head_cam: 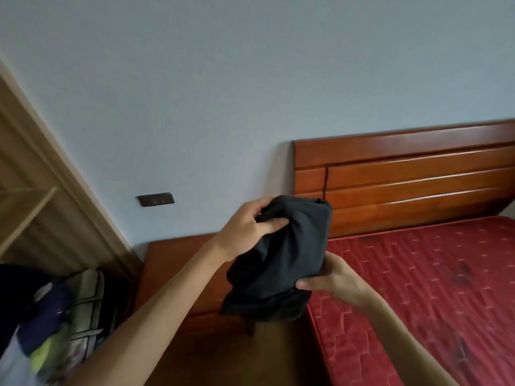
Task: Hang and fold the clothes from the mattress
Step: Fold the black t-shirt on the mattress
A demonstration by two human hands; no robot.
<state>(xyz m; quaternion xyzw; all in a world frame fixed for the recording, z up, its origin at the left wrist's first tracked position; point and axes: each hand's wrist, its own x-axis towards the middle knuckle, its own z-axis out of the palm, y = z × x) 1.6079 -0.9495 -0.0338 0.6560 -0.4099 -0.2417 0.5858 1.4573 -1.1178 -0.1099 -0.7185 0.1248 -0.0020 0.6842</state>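
A bunched dark grey garment point(281, 260) hangs in the air in front of me, over the gap between the nightstand and the bed. My left hand point(248, 227) grips its upper left part, thumb pressed into the cloth. At the garment's lower right edge, my right hand point(331, 277) holds it with the thumb on the front and the fingers behind. The red quilted mattress point(423, 288) lies bare to the right.
A wooden headboard point(404, 174) stands against the blue-grey wall. A brown nightstand point(172, 263) sits below the garment. At the left are an open wooden wardrobe point(36, 207) and a blurred pile of mixed clothes point(55, 324). A dark wall socket point(155, 199) is behind.
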